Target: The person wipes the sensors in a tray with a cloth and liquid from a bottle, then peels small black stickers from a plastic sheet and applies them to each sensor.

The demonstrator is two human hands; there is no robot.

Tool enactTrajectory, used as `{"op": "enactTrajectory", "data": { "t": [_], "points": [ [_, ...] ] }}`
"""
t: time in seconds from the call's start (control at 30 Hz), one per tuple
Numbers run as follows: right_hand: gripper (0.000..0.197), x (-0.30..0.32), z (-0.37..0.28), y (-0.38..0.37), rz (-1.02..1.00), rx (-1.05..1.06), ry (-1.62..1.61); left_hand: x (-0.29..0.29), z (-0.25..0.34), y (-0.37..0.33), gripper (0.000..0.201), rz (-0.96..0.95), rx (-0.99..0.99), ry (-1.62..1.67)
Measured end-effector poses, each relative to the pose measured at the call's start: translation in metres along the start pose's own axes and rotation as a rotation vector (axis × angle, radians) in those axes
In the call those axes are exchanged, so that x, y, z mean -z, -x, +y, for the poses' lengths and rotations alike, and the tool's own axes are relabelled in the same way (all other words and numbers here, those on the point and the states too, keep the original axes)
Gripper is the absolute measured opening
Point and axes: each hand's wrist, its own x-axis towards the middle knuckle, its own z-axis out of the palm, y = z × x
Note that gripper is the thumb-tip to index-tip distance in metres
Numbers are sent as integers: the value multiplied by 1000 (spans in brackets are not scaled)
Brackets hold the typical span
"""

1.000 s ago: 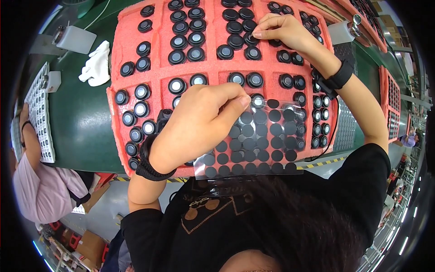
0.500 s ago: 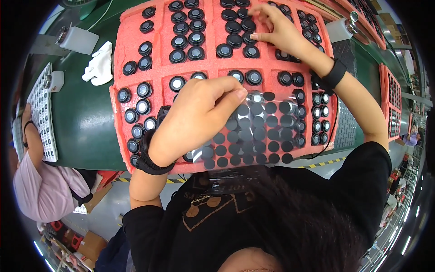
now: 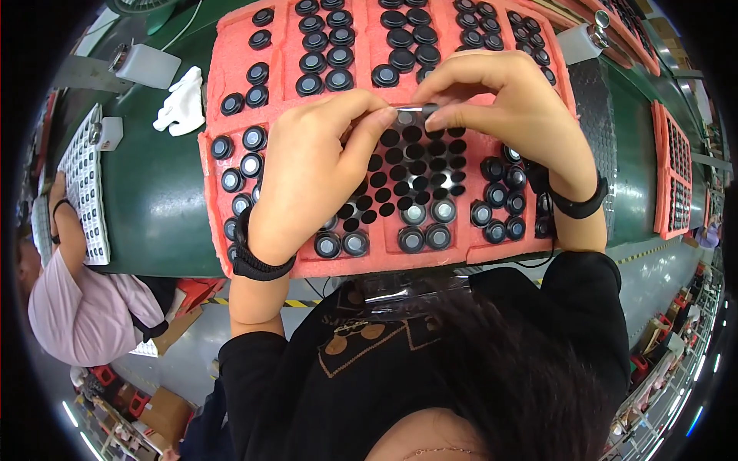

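My left hand point(image 3: 315, 165) pinches the upper edge of a clear film sheet point(image 3: 415, 157) carrying rows of round black stickers. Thumb and fingers of my right hand point(image 3: 511, 111) are closed on the same edge, close beside the left fingertips. A dark sticker shows by the right thumb; whether it has come off the film is hard to tell. The sheet is tilted over a pink foam tray point(image 3: 369, 266). Round black parts point(image 3: 401, 58) with grey or silvery centres sit in the tray's compartments, some hidden behind my hands and the film.
A white glove point(image 3: 183, 104) and a whitish bottle point(image 3: 147, 66) lie left of the tray on the green table point(image 3: 150, 207). Another bottle point(image 3: 578, 44) stands at the far right. At the left a co-worker's arm point(image 3: 71, 230) reaches to a white tray point(image 3: 92, 192).
My right hand has come down from the far part of the tray to the sheet's edge, beside my left hand. The sheet has been raised and tilted.
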Motion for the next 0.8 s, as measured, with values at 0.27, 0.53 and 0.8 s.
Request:
{"op": "enactTrajectory", "data": {
  "t": [0.27,0.53,0.8],
  "points": [
    [11,-7,10,1,247,101,157,4,-3,-5,10,4,154,341],
    [32,-18,-6,-7,353,277,126,2,-15,-8,12,-50,152,510],
    [44,3,-10,1,256,-230,-291,3,-8,-8,20,187,74,668]
  ]
}}
